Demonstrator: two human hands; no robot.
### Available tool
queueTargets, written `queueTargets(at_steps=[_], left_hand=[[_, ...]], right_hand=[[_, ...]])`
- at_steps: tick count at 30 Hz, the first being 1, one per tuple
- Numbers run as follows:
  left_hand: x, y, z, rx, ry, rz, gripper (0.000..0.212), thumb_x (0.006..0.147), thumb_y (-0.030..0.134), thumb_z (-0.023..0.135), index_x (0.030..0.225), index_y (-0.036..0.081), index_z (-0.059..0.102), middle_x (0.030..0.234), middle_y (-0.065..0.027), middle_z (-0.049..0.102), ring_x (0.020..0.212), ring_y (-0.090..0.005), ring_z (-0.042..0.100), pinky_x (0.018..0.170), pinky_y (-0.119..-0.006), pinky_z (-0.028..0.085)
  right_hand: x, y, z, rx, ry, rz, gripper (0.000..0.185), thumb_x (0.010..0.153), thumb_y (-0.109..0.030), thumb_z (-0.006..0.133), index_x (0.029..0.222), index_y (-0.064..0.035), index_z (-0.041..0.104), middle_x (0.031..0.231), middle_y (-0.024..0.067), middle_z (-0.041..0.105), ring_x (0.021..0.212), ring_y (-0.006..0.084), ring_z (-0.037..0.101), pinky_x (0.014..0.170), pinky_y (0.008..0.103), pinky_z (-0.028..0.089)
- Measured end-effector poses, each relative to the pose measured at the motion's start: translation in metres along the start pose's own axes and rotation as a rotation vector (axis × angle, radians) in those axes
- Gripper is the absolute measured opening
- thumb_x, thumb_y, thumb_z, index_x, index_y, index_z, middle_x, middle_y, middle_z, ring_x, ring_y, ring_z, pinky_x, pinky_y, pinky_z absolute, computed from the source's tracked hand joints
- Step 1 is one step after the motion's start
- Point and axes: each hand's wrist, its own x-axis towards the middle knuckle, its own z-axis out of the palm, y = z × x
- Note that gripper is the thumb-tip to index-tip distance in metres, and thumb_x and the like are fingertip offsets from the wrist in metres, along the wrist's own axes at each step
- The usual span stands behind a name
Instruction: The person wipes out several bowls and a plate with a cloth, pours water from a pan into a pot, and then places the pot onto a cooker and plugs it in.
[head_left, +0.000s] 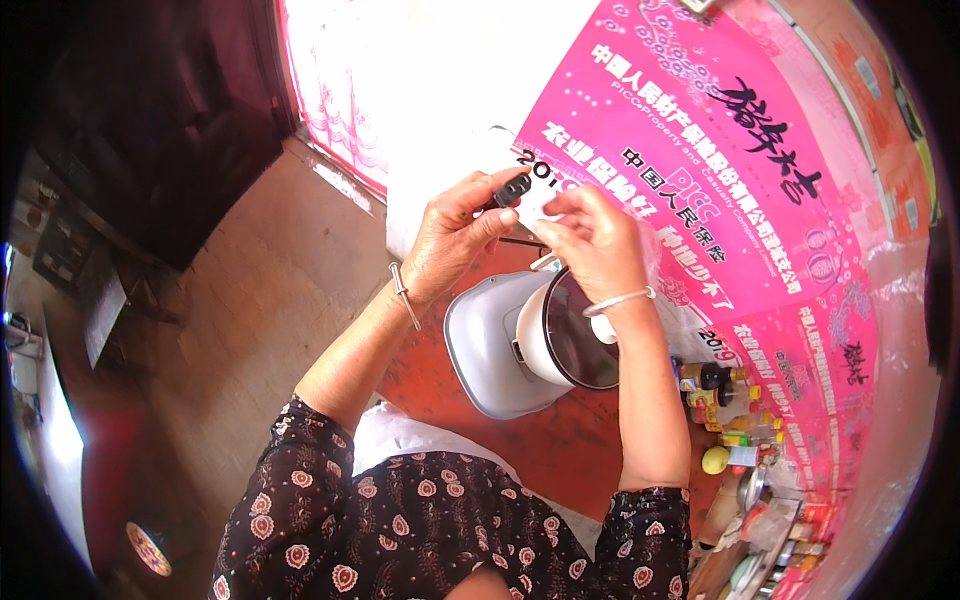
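Note:
My left hand (466, 225) grips a black electrical connector (513, 192) between thumb and fingers, its slotted end facing up. Close to its right is my right hand (589, 232), with thumb and fingertips nearly together; whether something small is between them I cannot tell. A black cord (523, 242) runs between the hands. Below them a grey appliance (480, 352), its kind unclear, rests on the red tabletop (442, 405). Against its right side is a white pot (534, 330) with a dark glass lid (581, 337) and a pale knob, partly hidden by my right forearm.
Several condiment bottles (720, 394) and a yellow-green round fruit (715, 460) stand along the right side. Pink printed sheets (675, 150) cover the wall there. Bright light comes through a window with a patterned curtain (337, 97). A shelf with dishes (765, 555) is at lower right.

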Motion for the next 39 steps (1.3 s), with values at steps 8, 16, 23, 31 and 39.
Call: queueTargets(at_steps=[8,16,23,31,39], left_hand=[[-0.021,-0.016,-0.017,0.183,-0.033,0.022,0.047,0.085,0.034,0.06,0.122,0.006,0.054,0.087,0.0007,0.049,0.073,-0.0062,0.046,0.062,-0.021,0.04],[-0.059,-0.024,-0.018,0.049,-0.089,-0.128,0.05,0.085,0.034,0.061,0.125,0.006,0.051,0.089,0.0017,0.057,0.074,-0.0052,0.046,0.068,-0.021,0.042],[-0.114,-0.067,-0.017,0.475,-0.138,-0.323,0.032,0.077,0.004,0.066,0.108,0.004,0.061,0.083,-0.0035,0.061,0.076,-0.01,0.055,0.071,-0.025,0.046],[-0.164,-0.107,0.028,0.958,-0.126,-0.219,0.041,0.075,0.016,0.065,0.114,0.011,0.053,0.075,-0.0108,0.058,0.069,-0.0284,0.059,0.056,-0.039,0.048],[-0.169,-0.119,0.045,0.809,0.031,-0.324,0.023,0.075,0.018,0.064,0.093,0.01,0.051,0.068,-0.0104,0.057,0.062,-0.0329,0.058,0.051,-0.043,0.045]], right_hand=[[-0.025,0.042,-0.051,0.116,0.012,0.172,0.011,0.082,-0.009,0.062,0.09,-0.0032,0.056,0.081,0.0031,0.06,0.069,0.0093,0.059,0.057,0.0214,0.045],[-0.041,0.092,-0.078,-0.482,0.182,-0.042,0.021,0.078,-0.012,0.065,0.095,-0.0014,0.059,0.094,0.0102,0.062,0.088,0.0228,0.059,0.078,0.0329,0.045],[-0.045,0.11,-0.086,-0.59,0.066,-0.003,0.035,0.083,-0.022,0.061,0.112,-0.0023,0.057,0.114,0.0142,0.058,0.108,0.0268,0.052,0.093,0.0348,0.039],[-0.044,0.117,-0.096,-0.285,0.075,0.329,0.038,0.089,-0.024,0.056,0.121,-0.0018,0.054,0.119,0.0107,0.055,0.111,0.0167,0.05,0.095,0.0281,0.037],[-0.038,0.141,-0.106,-0.121,0.021,0.47,0.041,0.091,-0.026,0.051,0.123,0.0002,0.051,0.123,0.0099,0.054,0.118,0.0172,0.046,0.1,0.0295,0.033]])
